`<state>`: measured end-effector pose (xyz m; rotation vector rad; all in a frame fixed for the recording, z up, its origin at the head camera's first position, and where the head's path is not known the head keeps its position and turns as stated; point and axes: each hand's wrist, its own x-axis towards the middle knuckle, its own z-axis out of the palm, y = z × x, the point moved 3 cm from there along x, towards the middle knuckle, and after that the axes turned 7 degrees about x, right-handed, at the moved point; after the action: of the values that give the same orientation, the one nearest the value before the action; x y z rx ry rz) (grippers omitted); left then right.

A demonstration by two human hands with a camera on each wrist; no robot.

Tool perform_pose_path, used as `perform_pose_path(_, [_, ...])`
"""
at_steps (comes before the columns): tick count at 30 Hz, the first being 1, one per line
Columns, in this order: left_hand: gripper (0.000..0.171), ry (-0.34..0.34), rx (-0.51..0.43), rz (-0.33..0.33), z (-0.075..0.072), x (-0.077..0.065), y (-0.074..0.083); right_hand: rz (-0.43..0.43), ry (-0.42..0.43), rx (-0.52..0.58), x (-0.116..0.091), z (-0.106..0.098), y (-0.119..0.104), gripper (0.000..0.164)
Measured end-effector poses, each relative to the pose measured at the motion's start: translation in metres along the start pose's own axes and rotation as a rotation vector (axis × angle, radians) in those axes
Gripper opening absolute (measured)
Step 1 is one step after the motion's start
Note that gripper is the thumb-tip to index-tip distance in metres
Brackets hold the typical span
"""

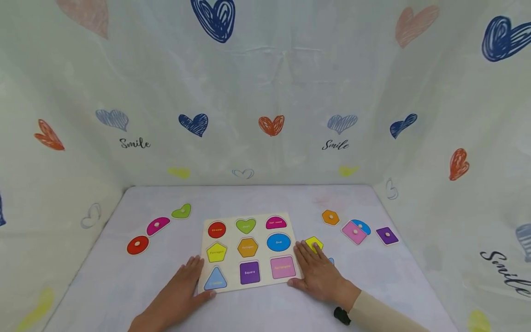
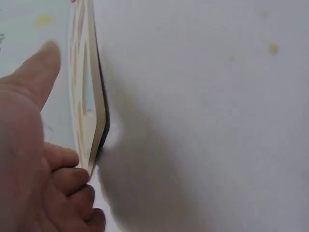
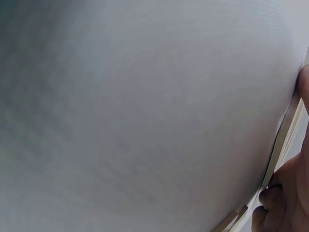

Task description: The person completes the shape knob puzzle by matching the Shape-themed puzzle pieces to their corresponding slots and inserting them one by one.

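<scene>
A cream shape puzzle board [image 1: 232, 263] lies flat on the table, with coloured, labelled shapes in rows. My left hand [image 1: 176, 295] rests at its left side, thumb near the lower left corner and fingers extended along the edge. In the left wrist view the board's thick edge [image 2: 100, 113] shows beside the fingers [image 2: 72, 180]. At the right side my right hand [image 1: 321, 274] touches the board with fingers extended. Its fingertips partly cover a yellow pentagon piece [image 1: 314, 241]; a light blue piece [image 1: 331, 261] is mostly hidden behind that hand.
To the left lie a red circle [image 1: 138, 245], a magenta half round [image 1: 158, 225] and a green heart [image 1: 181, 211]. On the right are an orange hexagon [image 1: 330, 217], a pink rectangle [image 1: 352, 233] overlapping a blue oval [image 1: 363, 226], and a purple square [image 1: 387, 235]. Heart-printed curtains surround the table.
</scene>
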<state>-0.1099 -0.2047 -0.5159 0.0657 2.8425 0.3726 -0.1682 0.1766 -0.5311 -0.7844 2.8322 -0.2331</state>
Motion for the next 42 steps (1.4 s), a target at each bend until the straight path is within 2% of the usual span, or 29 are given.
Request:
perform_pose_path(2, [0.108, 0.042, 0.008, -0.023, -0.009, 0.003, -0.008, -0.002, 0.000, 0.007, 0.000, 0.000, -0.001, 0.101])
perform_pose_path(4, [0.101, 0.111, 0.031, -0.039, -0.022, 0.006, -0.020, -0.003, 0.003, 0.011, 0.000, 0.000, -0.002, 0.101])
perform_pose_path(10, [0.073, 0.408, 0.108, -0.061, -0.060, 0.014, -0.063, -0.004, 0.013, -0.012, -0.001, 0.000, -0.002, 0.101])
perform_pose_path(14, [0.057, 0.552, 0.167, -0.062, -0.072, 0.020, -0.093, -0.010, 0.017, -0.023, -0.001, 0.001, -0.001, 0.101])
perform_pose_path(17, [0.048, 0.610, 0.190, -0.077, -0.077, 0.024, -0.112, -0.011, 0.022, -0.023, 0.000, 0.001, 0.000, 0.101])
perform_pose_path(20, [0.042, 0.617, 0.183, -0.104, -0.080, 0.028, -0.127, -0.011, 0.024, -0.028, 0.001, 0.000, 0.000, 0.101])
perform_pose_path(24, [0.040, 0.568, 0.176, -0.152, -0.081, 0.032, -0.139, -0.010, 0.023, -0.027, 0.000, 0.001, -0.001, 0.101])
perform_pose_path(29, [0.042, 0.532, 0.189, -0.178, -0.078, 0.036, -0.151, -0.010, 0.018, -0.032, 0.000, 0.001, 0.000, 0.101])
perform_pose_path(34, [0.046, 0.492, 0.217, -0.221, -0.076, 0.040, -0.156, -0.013, 0.022, -0.047, 0.001, 0.002, 0.000, 0.101])
perform_pose_path(42, [0.046, 0.425, 0.244, -0.271, -0.076, 0.043, -0.155, -0.008, 0.020, -0.057, 0.000, 0.002, 0.000, 0.100])
